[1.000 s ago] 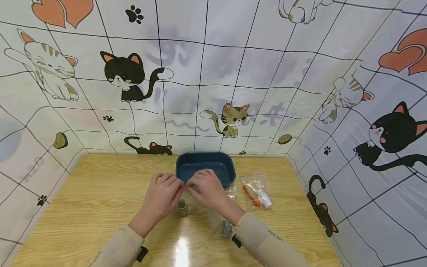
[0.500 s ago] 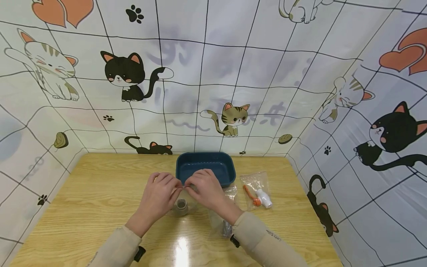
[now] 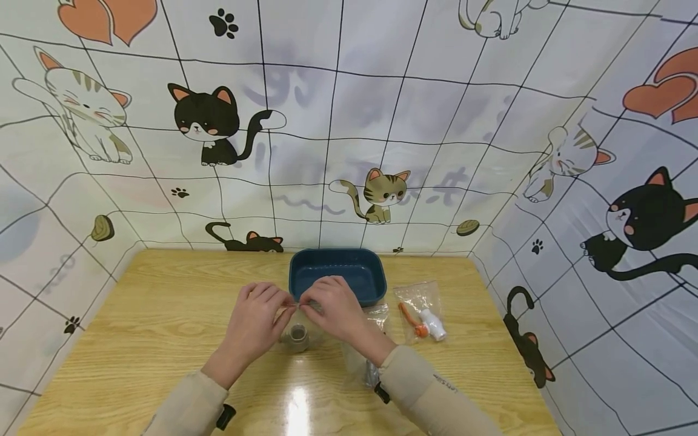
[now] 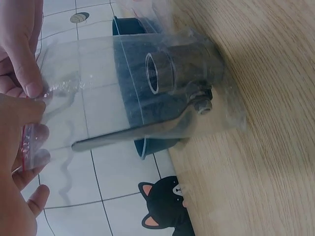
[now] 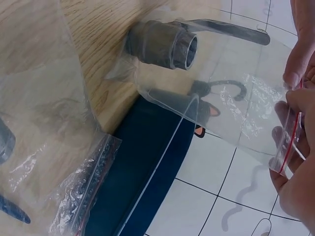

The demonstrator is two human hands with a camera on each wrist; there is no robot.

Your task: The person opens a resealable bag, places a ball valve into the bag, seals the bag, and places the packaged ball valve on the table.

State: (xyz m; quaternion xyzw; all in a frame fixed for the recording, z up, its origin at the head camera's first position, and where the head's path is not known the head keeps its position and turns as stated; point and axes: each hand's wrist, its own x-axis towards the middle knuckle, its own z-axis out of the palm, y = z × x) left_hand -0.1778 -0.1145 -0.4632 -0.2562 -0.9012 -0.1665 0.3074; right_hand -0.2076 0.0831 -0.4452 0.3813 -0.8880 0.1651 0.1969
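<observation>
Both hands pinch the top edge of a clear zip bag (image 4: 98, 64) with a red line along its seal. My left hand (image 3: 256, 321) holds one side of the seal and my right hand (image 3: 338, 312) the other, fingertips close together. Inside the bag lies a grey metal valve (image 4: 187, 66) with a round, open pipe end. Its long lever handle (image 5: 226, 32) reaches up through the bag. The bag hangs upright below my fingers, its bottom close to the wooden table (image 3: 180, 339). In the head view the hands partly hide the bag.
A dark blue basin (image 3: 338, 257) stands behind the hands, against the cat-print wall cloth. A second zip bag (image 5: 39, 98) with grey metal parts lies beneath my right forearm. Farther right lies a bag (image 3: 417, 293) with an orange piece and a white piece (image 3: 432, 325).
Both hands have shifted slightly left, with fingertips still pinching along the seal of the bag. The bag with the valve has stayed nearly in place.
</observation>
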